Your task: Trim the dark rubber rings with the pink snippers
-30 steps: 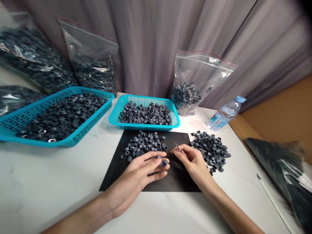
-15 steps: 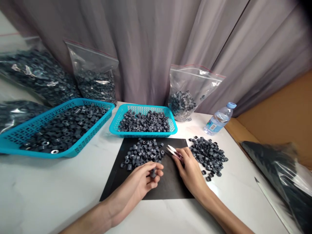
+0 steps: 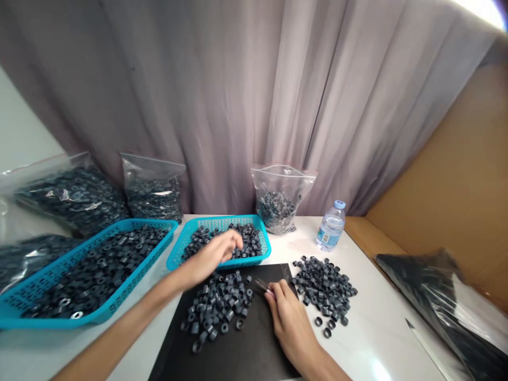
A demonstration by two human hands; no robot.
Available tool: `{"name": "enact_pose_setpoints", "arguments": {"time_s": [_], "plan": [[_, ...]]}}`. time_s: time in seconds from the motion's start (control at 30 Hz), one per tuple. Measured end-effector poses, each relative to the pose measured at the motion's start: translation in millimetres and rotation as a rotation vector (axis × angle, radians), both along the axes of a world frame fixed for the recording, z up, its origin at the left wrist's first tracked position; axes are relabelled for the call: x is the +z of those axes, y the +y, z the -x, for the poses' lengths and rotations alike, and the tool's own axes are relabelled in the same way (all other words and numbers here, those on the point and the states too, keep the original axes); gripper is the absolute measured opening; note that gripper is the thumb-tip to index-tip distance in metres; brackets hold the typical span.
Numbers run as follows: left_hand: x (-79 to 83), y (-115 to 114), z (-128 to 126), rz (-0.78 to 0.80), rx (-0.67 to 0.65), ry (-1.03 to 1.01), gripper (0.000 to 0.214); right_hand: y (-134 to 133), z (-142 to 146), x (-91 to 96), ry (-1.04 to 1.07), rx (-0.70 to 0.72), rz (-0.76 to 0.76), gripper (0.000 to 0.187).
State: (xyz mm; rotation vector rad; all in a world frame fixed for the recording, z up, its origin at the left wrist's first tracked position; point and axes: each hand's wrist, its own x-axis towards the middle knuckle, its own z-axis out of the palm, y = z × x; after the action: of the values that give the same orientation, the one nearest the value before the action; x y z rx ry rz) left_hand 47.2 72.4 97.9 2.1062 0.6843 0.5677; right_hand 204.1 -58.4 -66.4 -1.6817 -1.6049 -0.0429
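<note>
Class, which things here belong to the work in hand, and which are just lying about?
Likely in use: slim tool in right hand; black mat; grey pieces on it; blue basket by left hand.
Likely lying about: water bottle; rightmost bag.

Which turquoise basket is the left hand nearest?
The centre turquoise basket, behind the black mat; the left hand overlaps its front rim in view. The left turquoise basket is farther away.

We log lattice baskets (image 3: 249,262), smooth plastic; small rings (image 3: 223,302), near-matt; zip bags (image 3: 283,180), glossy clear plastic; curtain (image 3: 222,95), softly sheened cloth; mat (image 3: 246,354), dull; water bottle (image 3: 330,227), shiny plastic; tabletop (image 3: 381,338), smooth, glossy.
</note>
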Motion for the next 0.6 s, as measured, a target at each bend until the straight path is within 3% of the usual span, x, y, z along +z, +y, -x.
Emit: {"name": "enact_pose_setpoints", "arguments": {"time_s": [0.17,0.27,0.33,0.43,0.6], "plan": [[80.1,58.7,-75.9,-0.323,0.055,-0.092,0.024,4.2,-1.8,-3.5,0.054,0.0,-0.054,0.028],[111.2,78.9,-123.6,-0.462,0.053,-0.108,0.024,8.9,-4.3,-2.3,0.068,-0.006,-0.07,0.031],[119.8,87.2,-150.5,-0.513,0.023,-0.078,0.03,11.8,-5.8,-1.0,0.061,-0.017,-0.072,0.032],[120.0,95.9,-178.9,-0.585,-0.032,-0.033,0.036,14.6,-6.4,0.5,0.049,-0.028,-0.078,0.033],[117.5,108.2,-197.2,-0.647,-0.099,-0.018,0.035,15.6,-3.6,4.8,0.045,-0.025,-0.1,0.032]]}}
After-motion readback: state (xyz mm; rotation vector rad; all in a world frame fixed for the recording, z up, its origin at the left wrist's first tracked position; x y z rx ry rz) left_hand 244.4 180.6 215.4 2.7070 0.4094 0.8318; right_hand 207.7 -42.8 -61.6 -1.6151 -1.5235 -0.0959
